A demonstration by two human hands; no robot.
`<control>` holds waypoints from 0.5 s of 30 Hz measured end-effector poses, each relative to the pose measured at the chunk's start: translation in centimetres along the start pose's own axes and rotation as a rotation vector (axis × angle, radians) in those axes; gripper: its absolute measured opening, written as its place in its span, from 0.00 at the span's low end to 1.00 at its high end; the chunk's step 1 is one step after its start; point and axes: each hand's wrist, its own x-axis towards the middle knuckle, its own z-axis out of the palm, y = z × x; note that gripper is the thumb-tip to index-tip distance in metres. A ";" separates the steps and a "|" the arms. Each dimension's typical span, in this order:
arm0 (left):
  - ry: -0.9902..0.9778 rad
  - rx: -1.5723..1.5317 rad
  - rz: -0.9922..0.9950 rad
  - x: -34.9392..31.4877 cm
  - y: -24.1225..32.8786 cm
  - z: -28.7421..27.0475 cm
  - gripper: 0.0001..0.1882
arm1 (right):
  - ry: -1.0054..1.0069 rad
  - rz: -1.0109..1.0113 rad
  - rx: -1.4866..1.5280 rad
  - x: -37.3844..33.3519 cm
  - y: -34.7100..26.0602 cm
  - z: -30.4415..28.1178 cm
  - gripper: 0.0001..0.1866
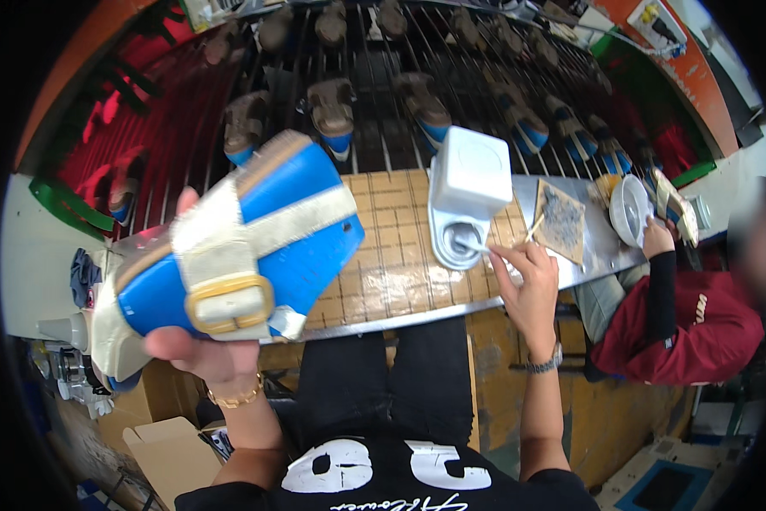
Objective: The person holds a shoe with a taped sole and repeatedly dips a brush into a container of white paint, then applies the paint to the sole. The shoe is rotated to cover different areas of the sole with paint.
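My left hand (pixel 208 353) grips a blue shoe last (pixel 302 243), raised and tilted on the left. Cream straps (pixel 208 230) wrap around it, one with a tan buckle (pixel 230 304), and a brown sole edge shows along its side. Slight blur softens its upper end. My right hand (pixel 532 285) pinches the thin pale handle of a brush (pixel 475 247). The brush's tip dips into the small round cup (pixel 460 241) at the front of a white glue pot (pixel 472 175); the bristles are hidden there.
A brown-covered bench (pixel 383 247) with a metal edge lies before me. Beyond it, a rod conveyor (pixel 374 128) carries several blue lasts with brown soles. Right of the pot lies a stained square board (pixel 560 220). A co-worker in a dark red top (pixel 690 324) holds a white bowl (pixel 628 211).
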 end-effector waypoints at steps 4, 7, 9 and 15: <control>-0.027 0.400 0.037 -1.2 -0.6 1.2 0.55 | -0.092 0.367 0.376 -0.7 0.3 -0.1 0.09; 0.011 0.892 -0.055 -3.1 -2.0 2.8 0.54 | -0.229 0.585 0.700 -1.5 2.1 0.4 0.16; -0.035 0.942 0.023 -4.9 -4.2 1.7 0.58 | -0.347 0.616 0.755 -1.2 2.6 -0.1 0.16; -0.025 0.602 -0.184 -7.7 -11.2 -2.7 0.40 | 0.002 0.047 0.449 1.9 0.5 -4.9 0.08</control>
